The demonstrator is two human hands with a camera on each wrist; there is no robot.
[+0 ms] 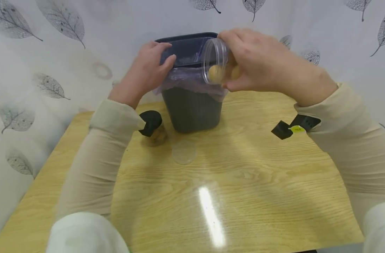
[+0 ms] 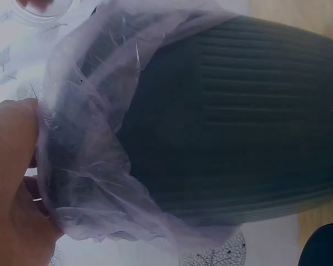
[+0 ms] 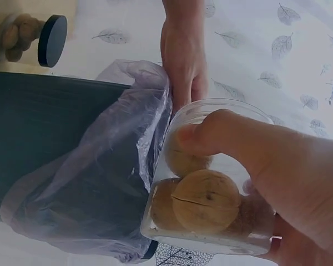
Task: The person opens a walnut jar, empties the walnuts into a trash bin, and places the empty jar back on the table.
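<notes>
Item: clear jar (image 1: 216, 58), clasped by my right hand (image 1: 253, 59), walnuts (image 3: 206, 200) inside, tipped on its side at the right end of the bin's opening, long axis roughly crosswise, mouth leftward, my right hand much nearer it than my left. Next: upright bin (image 1: 192, 110), purple liner (image 1: 189, 79) folded over the rim; my left hand (image 1: 151, 66) at the left end, thumb and fingers parted. Farther: black-lidded jar (image 1: 152, 121) and clear disc (image 1: 184, 152), both on the table (image 1: 258, 175).

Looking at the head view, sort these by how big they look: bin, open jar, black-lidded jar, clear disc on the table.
Largest to smallest:
1. Bin
2. Open jar, partly covered by the right hand
3. Black-lidded jar, partly hidden by a sleeve
4. Clear disc
</notes>
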